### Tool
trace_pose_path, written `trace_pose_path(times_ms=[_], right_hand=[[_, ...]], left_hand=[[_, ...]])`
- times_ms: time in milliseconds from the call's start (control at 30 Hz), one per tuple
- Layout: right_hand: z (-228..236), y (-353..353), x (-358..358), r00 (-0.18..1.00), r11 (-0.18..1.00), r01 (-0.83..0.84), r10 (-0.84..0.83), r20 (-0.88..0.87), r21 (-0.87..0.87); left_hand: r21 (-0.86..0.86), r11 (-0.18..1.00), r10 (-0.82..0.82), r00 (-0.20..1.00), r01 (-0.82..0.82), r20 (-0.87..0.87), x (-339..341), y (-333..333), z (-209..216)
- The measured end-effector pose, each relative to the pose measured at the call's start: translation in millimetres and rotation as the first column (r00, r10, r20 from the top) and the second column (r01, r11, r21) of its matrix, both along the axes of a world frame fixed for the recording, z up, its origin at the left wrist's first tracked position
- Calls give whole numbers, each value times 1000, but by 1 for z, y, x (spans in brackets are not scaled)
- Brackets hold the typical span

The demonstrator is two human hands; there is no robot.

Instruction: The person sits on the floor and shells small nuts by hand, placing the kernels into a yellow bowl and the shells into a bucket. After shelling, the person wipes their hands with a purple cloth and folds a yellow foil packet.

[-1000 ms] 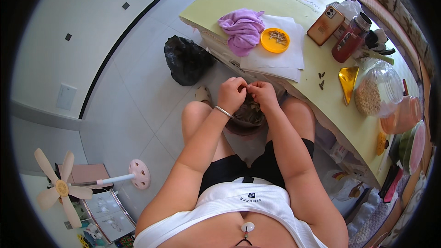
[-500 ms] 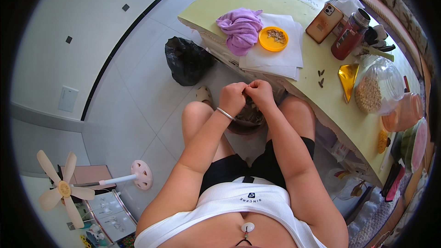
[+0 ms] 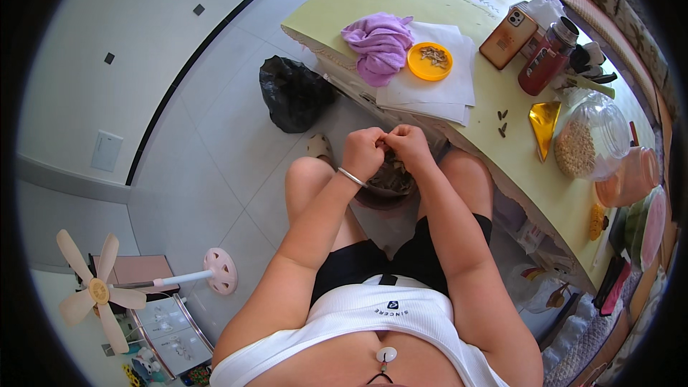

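My left hand (image 3: 364,152) and my right hand (image 3: 408,149) meet fingertip to fingertip, both closed in a pinch. Whatever lies between the fingers is too small and covered to make out. Right below them, between my knees, stands a bin (image 3: 383,204) with a heap of dark and pale husks (image 3: 391,177) in it. On the table, a yellow shallow dish (image 3: 430,75) holds small pale kernels (image 3: 434,56) and rests on white paper sheets (image 3: 460,64). A few dark seeds in their shells (image 3: 502,130) lie to the right of the paper.
A purple cloth (image 3: 378,46) is bunched beside the dish. Farther right on the table (image 3: 473,150) are a phone (image 3: 509,37), a red bottle (image 3: 547,57), gold foil (image 3: 545,127) and a clear jar (image 3: 577,145). A black bag (image 3: 292,94) sits on the floor; a fan (image 3: 99,291) stands lower left.
Both hands stay together above the bin, with only slight finger movement. The whole view has shifted a little; nothing else has visibly moved.
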State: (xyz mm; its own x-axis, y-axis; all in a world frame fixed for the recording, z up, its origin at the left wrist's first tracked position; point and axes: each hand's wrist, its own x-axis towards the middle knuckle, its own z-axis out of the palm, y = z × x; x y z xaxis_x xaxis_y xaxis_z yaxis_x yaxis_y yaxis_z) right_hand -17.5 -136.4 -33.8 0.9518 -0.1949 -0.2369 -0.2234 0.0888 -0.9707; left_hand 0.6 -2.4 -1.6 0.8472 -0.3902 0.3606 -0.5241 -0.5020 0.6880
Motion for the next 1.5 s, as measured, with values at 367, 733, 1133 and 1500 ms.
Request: trace_pose_path(times_ms=[367,733,1133,1500], right_hand=[[8,3,-5,997,958,49,-29,-75,283],[11,-11,-2,992,910,-74,110,-65,407],[14,-16,-2,990,905,-100,133,-52,414],[9,-13,-1,993,895,-53,95,-73,443]], left_hand=[[-167,985,-22,943,-35,-332,5,4,-8],[-513,837,-362,509,-193,-781,24,21,1],[-565,810,-393,568,-159,-723,21,20,-1],[-561,808,-390,551,-180,-738,24,20,1]])
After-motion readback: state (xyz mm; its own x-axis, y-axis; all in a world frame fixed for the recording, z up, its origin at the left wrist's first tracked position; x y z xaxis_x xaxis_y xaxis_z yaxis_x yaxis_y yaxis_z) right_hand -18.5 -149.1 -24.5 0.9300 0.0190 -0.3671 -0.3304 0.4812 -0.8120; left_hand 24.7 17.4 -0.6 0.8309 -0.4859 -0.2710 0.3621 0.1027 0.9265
